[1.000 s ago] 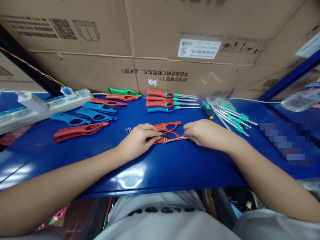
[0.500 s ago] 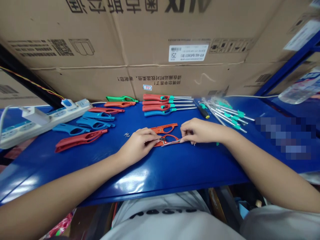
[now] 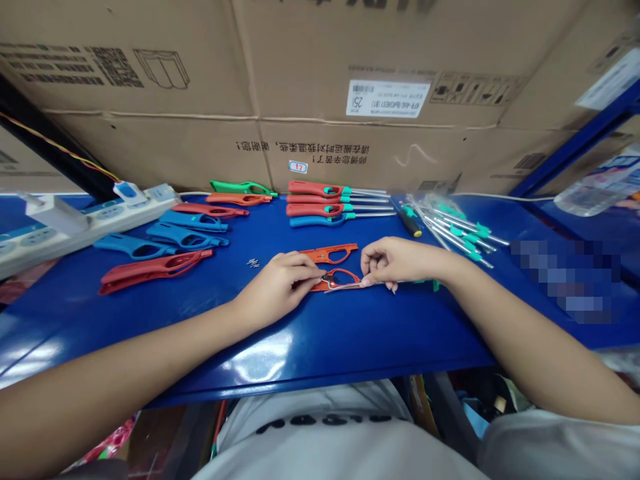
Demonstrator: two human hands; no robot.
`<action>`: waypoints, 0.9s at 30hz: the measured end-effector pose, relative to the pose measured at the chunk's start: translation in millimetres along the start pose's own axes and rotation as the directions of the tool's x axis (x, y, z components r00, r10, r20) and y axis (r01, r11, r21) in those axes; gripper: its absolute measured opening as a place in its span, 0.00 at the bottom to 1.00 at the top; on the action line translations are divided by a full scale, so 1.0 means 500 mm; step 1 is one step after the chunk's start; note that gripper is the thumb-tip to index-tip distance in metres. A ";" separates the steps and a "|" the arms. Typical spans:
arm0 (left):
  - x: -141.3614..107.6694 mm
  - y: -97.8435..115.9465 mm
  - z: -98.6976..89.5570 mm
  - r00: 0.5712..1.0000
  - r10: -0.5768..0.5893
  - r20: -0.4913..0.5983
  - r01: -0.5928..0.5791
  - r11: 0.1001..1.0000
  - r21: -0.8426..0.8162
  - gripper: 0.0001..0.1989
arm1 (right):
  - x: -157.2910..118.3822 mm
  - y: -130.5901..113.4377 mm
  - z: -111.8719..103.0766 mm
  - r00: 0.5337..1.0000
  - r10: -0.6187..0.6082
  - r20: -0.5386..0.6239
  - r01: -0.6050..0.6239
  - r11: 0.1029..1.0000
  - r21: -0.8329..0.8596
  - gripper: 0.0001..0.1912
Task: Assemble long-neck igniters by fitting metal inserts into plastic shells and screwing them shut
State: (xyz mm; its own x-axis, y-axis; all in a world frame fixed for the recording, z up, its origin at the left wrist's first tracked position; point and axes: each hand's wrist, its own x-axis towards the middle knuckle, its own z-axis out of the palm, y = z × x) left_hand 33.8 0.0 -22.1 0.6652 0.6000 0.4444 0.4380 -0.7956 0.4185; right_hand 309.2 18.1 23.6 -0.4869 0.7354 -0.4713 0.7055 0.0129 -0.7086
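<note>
my left hand [image 3: 286, 283] pinches a small dark part [image 3: 327, 279] between thumb and fingertips, at the near orange half-shell [image 3: 317, 287]; my right hand [image 3: 395, 261] has thumb and forefinger pressed together on a thin metal rod [image 3: 343, 288], its green collar [image 3: 436, 285] showing beyond my palm; the other orange half-shell [image 3: 323, 255] lies just behind, at the centre of the frame, so this piece looks partly put together, its halves apart.

above centre, four handles with rods [image 3: 315, 209], three red and one blue, look complete; at the left, seven handles [image 3: 150, 267] have no rods, and loose rods [image 3: 463, 241] lie in a heap right of centre, so i judge much is left; small metal pins [image 3: 253, 263] sit left of my left hand, a screwdriver [image 3: 411, 220] by the heap.

the blue table [image 3: 325, 347] is glossy; cardboard [image 3: 300, 143] fills the top; a power strip [image 3: 107, 213] runs at the left, a clear bottle [image 3: 595, 190] at the right edge.
</note>
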 end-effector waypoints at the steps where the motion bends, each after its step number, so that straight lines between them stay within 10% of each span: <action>1: -0.001 0.000 0.000 1.000 0.002 0.001 -0.002 1.000 0.010 0.09 | -0.003 -0.001 0.001 0.999 -0.039 -0.010 0.039 0.999 -0.021 0.20; 9: 0.000 0.002 -0.002 0.999 0.038 -0.018 -0.038 0.999 -0.013 0.08 | -0.013 -0.031 0.056 0.828 -0.537 -0.161 0.406 0.772 -0.489 0.10; 27: -0.007 0.016 -0.008 1.000 0.011 0.023 -0.011 1.000 0.022 0.11 | 0.028 -0.003 0.076 0.712 -0.683 -0.165 0.502 0.659 -0.560 0.08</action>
State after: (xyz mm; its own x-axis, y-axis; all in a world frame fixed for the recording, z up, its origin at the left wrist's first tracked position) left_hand 32.8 -8.0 -17.2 0.6835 0.5895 0.4305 0.4440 -0.8039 0.3959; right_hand 281.4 2.5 -1.9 -0.7434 0.6264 0.2344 0.5090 0.7573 -0.4091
